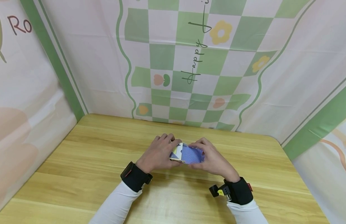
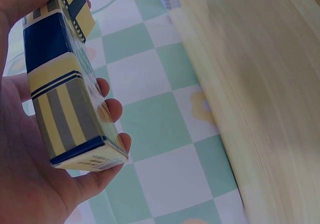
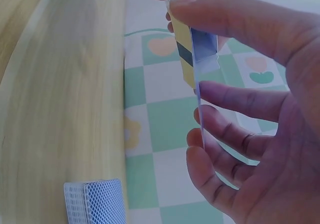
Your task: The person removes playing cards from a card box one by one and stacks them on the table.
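Note:
In the head view my left hand grips a playing card box with a pale yellow and white face. Yellow, dark blue and grey bands run along the box in the left wrist view. My right hand holds a blue-patterned playing card by its edges, against the box's right end. That card appears as a thin edge between thumb and fingers in the right wrist view, close beside the box's open end. How many cards it holds is hard to tell.
A stack of blue-backed playing cards lies on the wooden table, seen in the right wrist view. A printed green-and-white checked cloth hangs behind the table, with cloth at both sides too.

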